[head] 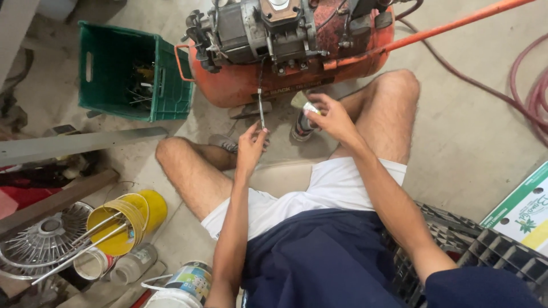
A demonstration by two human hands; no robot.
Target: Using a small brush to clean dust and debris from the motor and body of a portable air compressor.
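Note:
I sit on the floor facing an orange air compressor tank (pixel 245 82) with a grimy motor (pixel 268 25) on top. My left hand (pixel 250 147) pinches the lower end of a thin cable or tube (pixel 261 105) that hangs down from the motor. My right hand (pixel 331 117) holds a small white tube-like object (pixel 311 107) just below the tank. My bare knees spread to either side of the hands.
A green plastic crate (pixel 128 71) with metal parts stands at the left. A yellow bucket (pixel 128 219) with rods, a fan grille (pixel 40 245), jars and cans lie at lower left. Red hoses (pixel 528 94) curl at right. A black crate (pixel 485 251) sits beside me.

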